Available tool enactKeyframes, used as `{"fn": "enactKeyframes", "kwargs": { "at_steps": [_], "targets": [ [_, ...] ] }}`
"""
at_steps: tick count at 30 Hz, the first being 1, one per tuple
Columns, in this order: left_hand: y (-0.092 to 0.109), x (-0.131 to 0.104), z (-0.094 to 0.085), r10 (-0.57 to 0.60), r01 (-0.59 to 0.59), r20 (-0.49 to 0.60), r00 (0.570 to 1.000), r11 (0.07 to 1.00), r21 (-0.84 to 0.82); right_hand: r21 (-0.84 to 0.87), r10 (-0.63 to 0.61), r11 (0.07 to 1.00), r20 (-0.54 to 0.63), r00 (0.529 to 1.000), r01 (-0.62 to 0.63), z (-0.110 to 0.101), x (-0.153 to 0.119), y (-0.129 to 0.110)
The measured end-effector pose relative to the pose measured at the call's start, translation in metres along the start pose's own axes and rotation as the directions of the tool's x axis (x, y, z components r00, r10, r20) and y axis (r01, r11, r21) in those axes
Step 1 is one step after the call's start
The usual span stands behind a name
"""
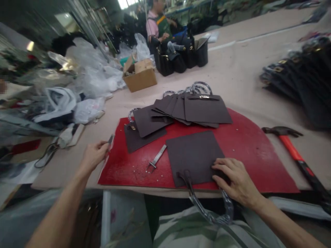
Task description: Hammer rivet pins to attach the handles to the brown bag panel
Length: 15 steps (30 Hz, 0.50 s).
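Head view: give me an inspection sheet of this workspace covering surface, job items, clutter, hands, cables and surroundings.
Surface: red board on a pale tabletop; small specks scattered at its near left.
Job's things: dark panel, its wrapped handle hanging over the near edge; pronged metal tool beside it; fanned panels behind.
Clutter: claw hammer at right; cardboard box and plastic wrap farther back.
Hands: left hand pinches a small grey piece by the board's left edge; right hand rests at the panel's right edge, grip unclear.
Cables: thin dark cord at left.
Surroundings: another person behind dark bags.
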<state>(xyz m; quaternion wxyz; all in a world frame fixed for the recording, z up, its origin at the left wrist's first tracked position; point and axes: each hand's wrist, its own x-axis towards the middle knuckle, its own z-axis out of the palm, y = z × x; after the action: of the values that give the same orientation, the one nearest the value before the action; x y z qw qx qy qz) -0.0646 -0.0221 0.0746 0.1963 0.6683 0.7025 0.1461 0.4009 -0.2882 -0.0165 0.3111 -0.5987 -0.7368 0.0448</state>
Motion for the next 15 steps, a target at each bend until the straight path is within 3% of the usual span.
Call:
{"fn": "enactKeyframes", "kwargs": {
  "at_steps": [3,6,9,12,15],
  "targets": [
    [0.048,-0.047,0.011,0.212,-0.209,0.159,0.964,0.977,-0.036,0.011,0.010,1.000,0.018,1.000,-0.010,-0.001,0.000,-0.003],
    [0.103,-0.087,0.030,0.396,-0.391,0.272,0.877,0.917,-0.076,0.018,0.014,1.000,0.024,1.000,-0.015,-0.001,0.000,-0.004],
    [0.145,-0.107,0.054,0.490,-0.494,0.395,0.777,0.863,-0.100,0.028,0.020,0.999,0.013,1.000,-0.020,-0.001,-0.001,-0.003],
    [0.168,-0.113,0.079,0.578,-0.627,0.423,0.698,0.779,-0.029,0.040,0.020,0.999,0.003,1.000,-0.020,-0.002,-0.001,-0.003],
    [0.178,-0.116,0.099,0.625,-0.713,0.422,0.657,0.697,0.079,0.052,0.022,0.998,0.003,1.000,-0.022,-0.003,-0.002,-0.003]
  ]
}}
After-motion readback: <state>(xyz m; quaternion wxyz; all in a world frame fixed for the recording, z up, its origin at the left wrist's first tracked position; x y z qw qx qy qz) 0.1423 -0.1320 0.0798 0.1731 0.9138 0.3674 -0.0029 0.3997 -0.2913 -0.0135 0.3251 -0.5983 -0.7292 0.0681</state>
